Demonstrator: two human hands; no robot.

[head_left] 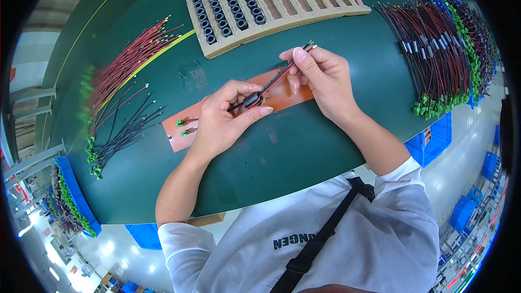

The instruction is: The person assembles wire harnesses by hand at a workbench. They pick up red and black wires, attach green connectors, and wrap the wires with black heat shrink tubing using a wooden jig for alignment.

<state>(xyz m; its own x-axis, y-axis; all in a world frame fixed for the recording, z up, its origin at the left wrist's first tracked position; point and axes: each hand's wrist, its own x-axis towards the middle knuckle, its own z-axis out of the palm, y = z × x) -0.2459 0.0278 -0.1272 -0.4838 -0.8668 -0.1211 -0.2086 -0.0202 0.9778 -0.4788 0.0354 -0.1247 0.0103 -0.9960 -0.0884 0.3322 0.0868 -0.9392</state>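
Observation:
My left hand (220,116) pinches a black ferrite ring (253,99) between thumb and fingers. Red and black wires (275,80) pass through this ring and run up to my right hand (325,76). The right thumb and index finger are closed on the wires close to their bare tips, which stick out beyond the fingers. Both hands are over an orange-brown board (179,140) lying on the table. Two green connectors (183,123) sit at the board's left end, with wires leading under my left hand.
A cardboard tray (228,49) at the back holds rows of black rings on its left side. Red wires (130,54) and black wires (127,133) with green connectors lie at left. Bundled wires with rings (431,49) lie at right. Blue bins (439,135) stand beyond the green table's (304,157) edge.

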